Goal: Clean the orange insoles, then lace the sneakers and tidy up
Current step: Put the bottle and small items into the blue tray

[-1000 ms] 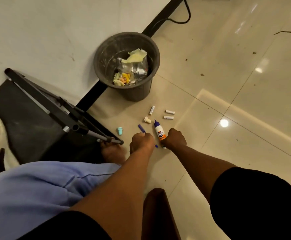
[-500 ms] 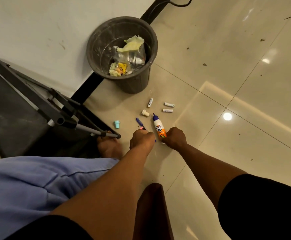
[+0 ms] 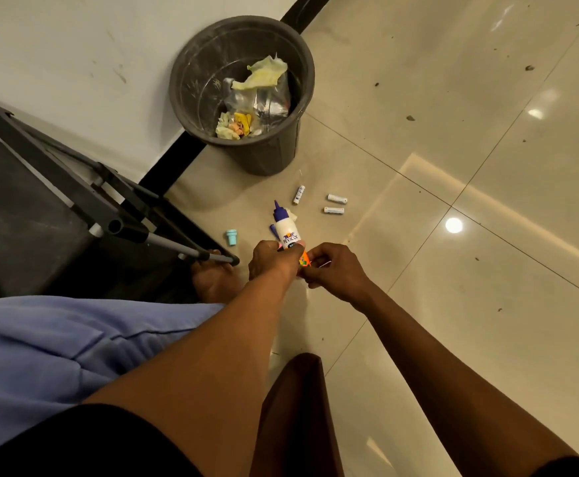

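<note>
Glue bottle [image 3: 287, 232] sits in my left hand [image 3: 270, 261], fingers curled round its orange base, nozzle aimed toward the bin [image 3: 243, 94]. My right hand [image 3: 332, 270], beside that base, pinches something small. Loose batteries [image 3: 337, 199] lie between bottle and bin, nearer my right.

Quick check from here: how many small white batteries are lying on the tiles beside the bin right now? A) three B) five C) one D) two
A: three white batteries lie apart on the floor tiles in front of the grey bin.
</note>
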